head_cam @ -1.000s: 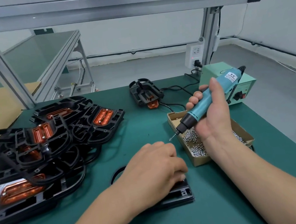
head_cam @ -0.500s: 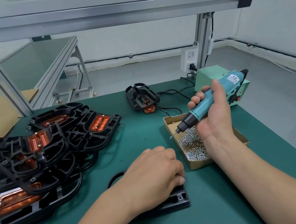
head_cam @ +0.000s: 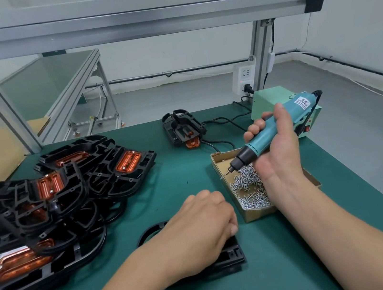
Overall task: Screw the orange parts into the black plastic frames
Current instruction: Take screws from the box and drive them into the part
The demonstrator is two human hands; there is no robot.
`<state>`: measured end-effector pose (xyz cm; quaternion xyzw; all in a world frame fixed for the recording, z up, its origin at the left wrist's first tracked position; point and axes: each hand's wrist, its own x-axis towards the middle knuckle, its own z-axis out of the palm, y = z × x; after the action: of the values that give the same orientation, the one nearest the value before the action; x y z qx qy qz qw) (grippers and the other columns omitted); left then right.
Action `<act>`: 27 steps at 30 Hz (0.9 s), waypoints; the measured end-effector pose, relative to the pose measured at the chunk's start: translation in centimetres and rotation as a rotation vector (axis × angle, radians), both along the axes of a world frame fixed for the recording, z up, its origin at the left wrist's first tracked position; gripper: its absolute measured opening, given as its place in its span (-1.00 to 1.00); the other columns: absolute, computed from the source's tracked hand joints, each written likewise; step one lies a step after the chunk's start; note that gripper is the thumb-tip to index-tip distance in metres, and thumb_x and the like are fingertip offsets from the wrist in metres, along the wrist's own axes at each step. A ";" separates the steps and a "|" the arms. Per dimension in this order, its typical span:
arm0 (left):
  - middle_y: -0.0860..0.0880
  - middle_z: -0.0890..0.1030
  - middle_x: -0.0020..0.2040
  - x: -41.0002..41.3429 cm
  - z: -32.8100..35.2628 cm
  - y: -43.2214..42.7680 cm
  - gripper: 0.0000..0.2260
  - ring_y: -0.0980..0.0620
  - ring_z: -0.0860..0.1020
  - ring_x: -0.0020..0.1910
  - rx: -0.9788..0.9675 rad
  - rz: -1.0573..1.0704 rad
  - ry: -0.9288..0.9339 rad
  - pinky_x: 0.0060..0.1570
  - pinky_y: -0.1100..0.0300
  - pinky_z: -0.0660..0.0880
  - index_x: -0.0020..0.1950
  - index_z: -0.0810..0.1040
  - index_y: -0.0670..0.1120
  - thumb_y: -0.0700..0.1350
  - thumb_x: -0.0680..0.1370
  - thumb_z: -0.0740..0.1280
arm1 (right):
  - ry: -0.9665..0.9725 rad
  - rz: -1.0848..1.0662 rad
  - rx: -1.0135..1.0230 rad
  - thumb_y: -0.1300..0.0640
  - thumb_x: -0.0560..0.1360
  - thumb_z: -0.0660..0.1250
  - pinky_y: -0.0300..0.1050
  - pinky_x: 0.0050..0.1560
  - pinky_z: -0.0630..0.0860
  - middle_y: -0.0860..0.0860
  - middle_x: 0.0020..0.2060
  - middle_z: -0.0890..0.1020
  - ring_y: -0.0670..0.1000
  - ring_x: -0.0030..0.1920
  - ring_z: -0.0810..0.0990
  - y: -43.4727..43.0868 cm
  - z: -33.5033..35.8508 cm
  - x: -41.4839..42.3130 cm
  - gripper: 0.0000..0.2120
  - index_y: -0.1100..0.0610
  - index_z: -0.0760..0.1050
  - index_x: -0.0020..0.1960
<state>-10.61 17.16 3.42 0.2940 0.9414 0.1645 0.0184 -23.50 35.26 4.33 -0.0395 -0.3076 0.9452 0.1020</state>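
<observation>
Gripping screwdriver point(head_cam: 257, 146), right hand point(head_cam: 278, 156); left hand point(head_cam: 199, 231) holding frame point(head_cam: 231, 257)

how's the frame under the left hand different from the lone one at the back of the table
The near frame is covered by the left hand, mostly hidden; the far frame lies untouched and fully in view. The far frame shows an orange part at its near end; no orange shows on the near frame. Both are black plastic, flat on the green mat.

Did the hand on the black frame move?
No. The left hand still holds the black frame, same spot beside the cardboard screw box.
</observation>
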 end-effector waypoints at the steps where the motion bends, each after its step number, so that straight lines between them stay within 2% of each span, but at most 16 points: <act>1: 0.15 0.45 0.00 -0.1 0.0 0.1 -0.90 0.11 0.35 0.04 0.030 0.021 -0.004 0.16 0.14 0.36 0.04 0.46 0.13 0.02 0.73 0.20 | 0.005 -0.003 -0.006 -0.02 0.66 0.42 -0.12 -0.28 0.56 0.01 -0.31 0.51 -0.03 -0.34 0.53 0.2 0.0 -0.1 -0.75 0.14 0.50 -0.03; 7: 0.15 0.51 -0.17 -0.9 0.3 0.8 -0.87 0.20 0.44 -0.15 0.213 0.169 -0.043 -0.19 0.22 0.30 -0.01 0.33 0.20 0.05 0.73 0.19 | 0.009 -0.063 -0.052 -0.01 0.64 0.43 -0.13 -0.29 0.57 0.01 -0.32 0.52 -0.03 -0.35 0.54 1.5 0.3 -1.0 -0.76 0.13 0.50 -0.05; 10: 0.21 0.58 -0.09 -1.4 0.2 1.0 -0.89 0.20 0.51 -0.15 0.350 0.209 -0.119 -0.26 0.29 0.33 -0.01 0.42 0.19 0.06 0.71 0.22 | 0.001 -0.101 -0.081 -0.01 0.64 0.43 -0.13 -0.28 0.59 0.02 -0.31 0.53 -0.03 -0.35 0.55 2.3 0.3 -1.4 -0.76 0.14 0.49 -0.05; 12: 0.25 0.61 -0.07 -2.0 0.0 1.4 -0.91 0.20 0.54 -0.13 0.404 0.216 -0.154 -0.21 0.21 0.43 0.00 0.48 0.20 0.05 0.70 0.25 | -0.005 -0.118 -0.098 0.00 0.64 0.43 -0.13 -0.29 0.59 0.02 -0.32 0.54 -0.04 -0.35 0.56 2.8 0.4 -1.7 -0.76 0.14 0.49 -0.04; 14: 0.24 0.65 -0.03 -2.6 -0.2 1.9 -0.91 0.24 0.59 -0.03 0.471 0.220 -0.182 -0.03 0.16 0.55 0.10 0.54 0.22 0.01 0.69 0.29 | -0.012 -0.132 -0.103 0.00 0.64 0.43 -0.13 -0.29 0.59 0.02 -0.32 0.53 -0.04 -0.36 0.56 3.0 0.3 -1.9 -0.76 0.14 0.48 -0.04; 17: 0.26 0.67 0.13 -3.1 -0.4 2.4 -0.71 0.31 0.59 0.18 0.536 0.187 -0.164 0.23 0.28 0.52 0.34 0.53 0.31 -0.06 0.70 0.31 | -0.026 -0.139 -0.092 0.01 0.64 0.43 -0.12 -0.30 0.59 0.02 -0.33 0.53 -0.04 -0.36 0.55 3.2 0.1 -1.9 -0.76 0.14 0.48 -0.04; 21: 0.29 0.64 0.18 -3.2 -0.2 1.4 -0.73 0.35 0.55 0.23 0.518 0.205 -0.078 0.26 0.34 0.47 0.36 0.61 0.22 -0.05 0.70 0.35 | -0.020 -0.131 -0.081 0.01 0.64 0.44 -0.12 -0.28 0.59 0.02 -0.32 0.53 -0.03 -0.35 0.55 3.2 0.0 -2.0 -0.76 0.14 0.48 -0.03; 24: 0.29 0.60 0.17 -2.3 0.8 -0.2 -0.72 0.30 0.51 0.22 0.346 0.196 -0.024 0.25 0.21 0.47 0.36 0.60 0.18 0.12 0.66 0.36 | -0.016 -0.128 -0.064 0.00 0.63 0.44 -0.12 -0.27 0.59 0.02 -0.31 0.54 -0.04 -0.35 0.56 3.2 0.0 -2.0 -0.76 0.14 0.49 -0.04; 27: 0.27 0.47 0.38 -0.6 1.5 -1.7 -0.39 0.21 0.37 0.38 0.063 0.127 -0.022 0.42 0.14 0.37 0.51 0.45 0.19 0.42 0.52 0.27 | -0.015 -0.128 -0.048 0.00 0.64 0.44 -0.11 -0.25 0.59 0.02 -0.31 0.54 -0.04 -0.34 0.56 3.1 -0.1 -1.9 -0.76 0.14 0.49 -0.05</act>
<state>-11.18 15.49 4.95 0.2323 0.9522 0.1983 0.0091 -25.44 38.37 4.27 -0.0686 -0.2825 0.9435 0.1588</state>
